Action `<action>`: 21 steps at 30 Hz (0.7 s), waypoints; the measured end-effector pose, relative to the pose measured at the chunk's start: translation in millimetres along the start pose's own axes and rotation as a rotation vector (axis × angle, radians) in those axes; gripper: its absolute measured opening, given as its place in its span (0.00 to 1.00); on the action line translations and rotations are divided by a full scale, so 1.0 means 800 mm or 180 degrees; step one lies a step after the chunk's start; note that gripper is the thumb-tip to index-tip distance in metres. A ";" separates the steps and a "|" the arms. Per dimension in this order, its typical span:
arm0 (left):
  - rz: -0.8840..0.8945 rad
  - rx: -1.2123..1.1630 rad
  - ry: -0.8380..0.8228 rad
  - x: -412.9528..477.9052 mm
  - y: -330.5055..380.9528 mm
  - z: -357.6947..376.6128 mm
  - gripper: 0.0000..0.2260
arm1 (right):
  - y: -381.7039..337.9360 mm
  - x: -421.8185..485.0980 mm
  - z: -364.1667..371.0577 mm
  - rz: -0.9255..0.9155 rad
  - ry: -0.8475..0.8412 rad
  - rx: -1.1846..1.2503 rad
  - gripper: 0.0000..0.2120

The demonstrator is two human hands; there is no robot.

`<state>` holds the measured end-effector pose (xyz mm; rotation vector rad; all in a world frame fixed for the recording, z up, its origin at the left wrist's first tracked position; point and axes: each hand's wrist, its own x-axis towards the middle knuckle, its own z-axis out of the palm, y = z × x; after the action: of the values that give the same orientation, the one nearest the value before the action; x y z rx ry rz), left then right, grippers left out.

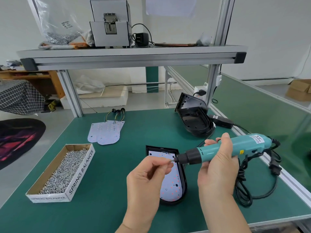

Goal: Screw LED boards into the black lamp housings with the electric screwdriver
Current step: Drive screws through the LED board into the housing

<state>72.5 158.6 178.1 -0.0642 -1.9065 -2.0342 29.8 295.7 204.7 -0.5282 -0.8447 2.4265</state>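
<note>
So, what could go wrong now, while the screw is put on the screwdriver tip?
1. The screw, pinched by the left hand at the bit of the electric screwdriver, could slip and drop onto the LED board.
2. If the right hand triggers it early, the bit might nick that hand.
3. The coiled cord might tug the tool.

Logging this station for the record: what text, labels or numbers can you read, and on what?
"SPRING BALANCER": long side of the cardboard screw box; repeated, fainter, on its short front side.
White label and yellow sticker on the electric screwdriver: too small to read.
Print on the plastic bag on the shelf: blurred.
Label on the black power adapter: unreadable.
</note>
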 end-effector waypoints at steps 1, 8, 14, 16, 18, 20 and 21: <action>0.0170 0.0134 0.0005 -0.001 0.000 0.001 0.19 | 0.001 0.002 -0.001 0.0106 -0.0059 0.0060 0.07; 0.1074 0.0963 0.0149 0.005 0.004 -0.002 0.12 | 0.011 0.015 0.001 0.0400 0.0041 -0.0008 0.08; -0.1145 -0.0683 0.0005 0.016 0.015 -0.004 0.09 | 0.017 0.015 0.003 0.0081 -0.0066 -0.0233 0.08; -0.1733 -0.1399 -0.0085 0.022 0.019 -0.011 0.04 | 0.019 0.014 0.002 -0.0003 -0.0130 -0.0286 0.08; -0.1885 -0.1604 -0.0222 0.024 0.020 -0.016 0.03 | 0.021 0.013 0.002 -0.0122 -0.0134 -0.0367 0.09; -0.1460 -0.1103 -0.0184 0.022 0.017 -0.013 0.06 | 0.023 0.012 0.005 -0.0163 -0.0104 -0.0423 0.09; -0.1115 -0.0648 -0.0083 0.021 0.013 -0.010 0.10 | 0.025 0.012 0.006 -0.0175 -0.0072 -0.0428 0.09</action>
<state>61.1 146.4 191.9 0.2085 -1.8210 -2.4623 12.9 285.7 193.5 -0.5208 -1.0240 2.3415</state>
